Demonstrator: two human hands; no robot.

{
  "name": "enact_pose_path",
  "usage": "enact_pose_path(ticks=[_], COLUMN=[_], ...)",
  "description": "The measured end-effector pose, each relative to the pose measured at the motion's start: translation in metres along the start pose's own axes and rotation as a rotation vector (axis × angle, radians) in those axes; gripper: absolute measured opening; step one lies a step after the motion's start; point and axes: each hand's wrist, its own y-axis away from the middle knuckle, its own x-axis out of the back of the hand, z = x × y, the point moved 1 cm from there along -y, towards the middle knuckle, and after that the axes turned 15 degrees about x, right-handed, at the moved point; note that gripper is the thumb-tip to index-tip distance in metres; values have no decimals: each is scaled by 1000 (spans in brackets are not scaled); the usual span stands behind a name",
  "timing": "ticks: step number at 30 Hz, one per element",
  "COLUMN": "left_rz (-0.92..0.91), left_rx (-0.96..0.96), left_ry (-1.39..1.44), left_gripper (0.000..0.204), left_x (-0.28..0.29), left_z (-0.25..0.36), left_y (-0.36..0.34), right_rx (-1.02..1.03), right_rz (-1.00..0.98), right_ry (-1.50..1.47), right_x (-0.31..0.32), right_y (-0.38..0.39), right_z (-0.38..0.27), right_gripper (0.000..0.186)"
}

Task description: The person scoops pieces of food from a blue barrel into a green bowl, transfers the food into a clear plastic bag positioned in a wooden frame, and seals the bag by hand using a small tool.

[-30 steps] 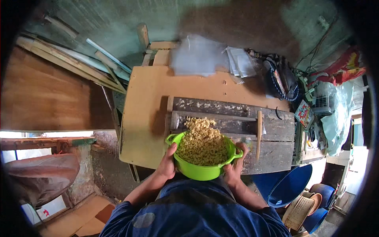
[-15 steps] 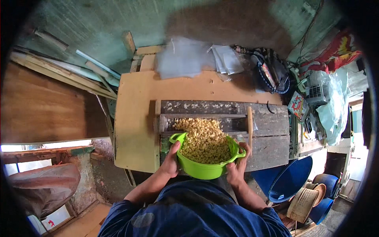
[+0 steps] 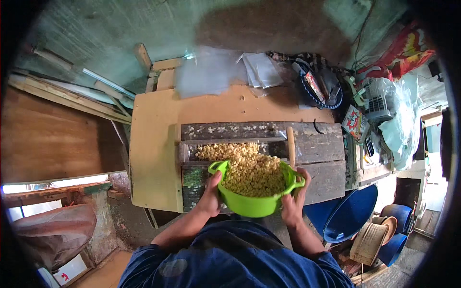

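My left hand (image 3: 211, 192) grips the left side of a green plastic bowl (image 3: 249, 204) at its handle, and my right hand (image 3: 295, 194) holds the right side. The bowl is tipped away from me, full of small pale yellow pieces (image 3: 252, 177) that spill over its far rim into a long narrow wooden trough (image 3: 185, 152). Spilled pieces (image 3: 216, 151) cover the trough's left and middle part. A light wooden rod (image 3: 291, 144) lies crosswise near the trough's right end. The trough sits on weathered dark planks (image 3: 319, 149) on a pale board table (image 3: 153, 144).
Clear plastic bags (image 3: 201, 77) and a dark basket (image 3: 324, 96) lie at the table's back. A cluttered side stand with a colorful box (image 3: 355, 122) is at right. Below are blue tubs (image 3: 350, 216) and woven baskets (image 3: 365, 240). Wood strips (image 3: 67, 96) lean at left.
The bowl and both hands have shifted slightly right in the view, while the table has shifted left. More pieces have spilled into the trough and spread toward its left end.
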Motion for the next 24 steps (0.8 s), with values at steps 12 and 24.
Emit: enact_pose_path(ticks=[12,24], left_rz=[-8,90], left_rx=[19,-94], left_ry=[-44,-64], left_gripper=[65,72], left_x=[-16,15], left_z=[-9,16], left_y=[-1,40], right_rx=[46,-24], right_rz=[32,-125], right_ry=[101,-49], right_x=[17,-35], right_y=[17,0], right_z=[6,0], right_gripper=[107,107])
